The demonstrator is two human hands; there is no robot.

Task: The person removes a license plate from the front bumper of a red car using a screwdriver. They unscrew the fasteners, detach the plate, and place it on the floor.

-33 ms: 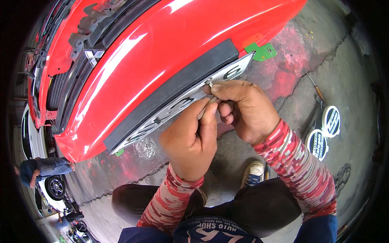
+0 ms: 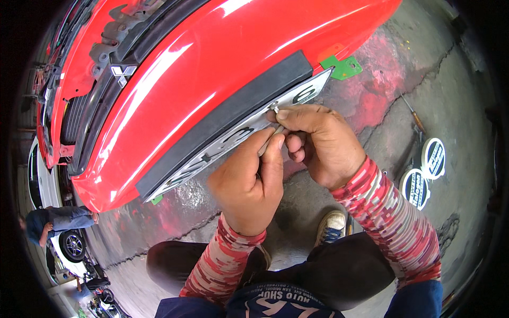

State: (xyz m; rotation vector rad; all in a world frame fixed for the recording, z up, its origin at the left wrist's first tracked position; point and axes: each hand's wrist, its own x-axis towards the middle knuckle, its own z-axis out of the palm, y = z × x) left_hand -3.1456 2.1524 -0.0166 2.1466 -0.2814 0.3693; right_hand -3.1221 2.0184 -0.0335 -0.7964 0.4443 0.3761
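Note:
A white license plate with dark characters lies along a black strip on the front of a red car bumper. My right hand pinches a small silver bolt between thumb and fingertip, at the plate's surface near its right end. Just below and left of it, my left hand is closed in a pinch, its fingertips close to the right hand's. What lies between the left fingertips is mostly hidden. Both hands cover part of the plate.
Green brackets stick out at the bumper's lower edge. On the concrete floor to the right lie a screwdriver and two round lamps with white covers. At the far left, a person is near a white car.

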